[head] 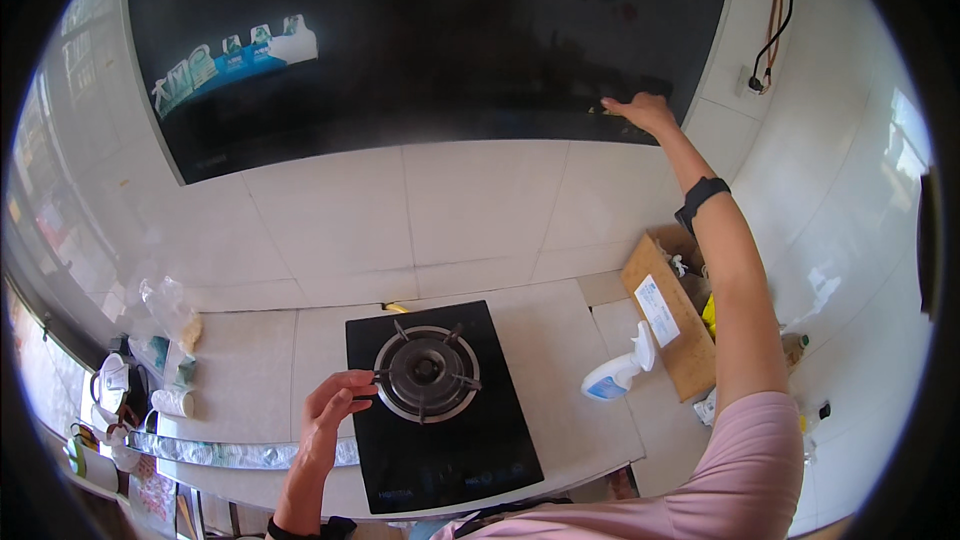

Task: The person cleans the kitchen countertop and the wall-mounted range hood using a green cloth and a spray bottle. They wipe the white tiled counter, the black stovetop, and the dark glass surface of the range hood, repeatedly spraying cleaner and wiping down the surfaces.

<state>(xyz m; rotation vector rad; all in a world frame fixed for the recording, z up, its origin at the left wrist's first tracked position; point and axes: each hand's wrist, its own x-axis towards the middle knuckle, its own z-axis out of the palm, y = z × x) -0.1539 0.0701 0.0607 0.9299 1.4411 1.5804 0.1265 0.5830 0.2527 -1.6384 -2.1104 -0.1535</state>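
My right hand point(643, 111) reaches up to the lower right part of the black glass front of a range hood point(420, 75), its fingers spread against or just before the surface. Whether it touches cannot be told. My left hand point(334, 401) is at the left edge of a black glass gas cooktop point(450, 457), fingers slightly bent and apart, close to the round burner with its pan supports point(426, 371). Neither hand shows anything held. A blue and white sticker point(251, 64) is on the hood's left part. A white spray bottle point(615, 375) lies on the counter right of the cooktop.
A cardboard box point(667, 315) with assorted items stands at the right. A paper roll point(174, 403), a kettle point(114, 382) and plastic bags point(169, 307) are at the left. A long patterned strip point(240, 454) runs along the counter's front. A plugged cable point(756, 82) hangs upper right.
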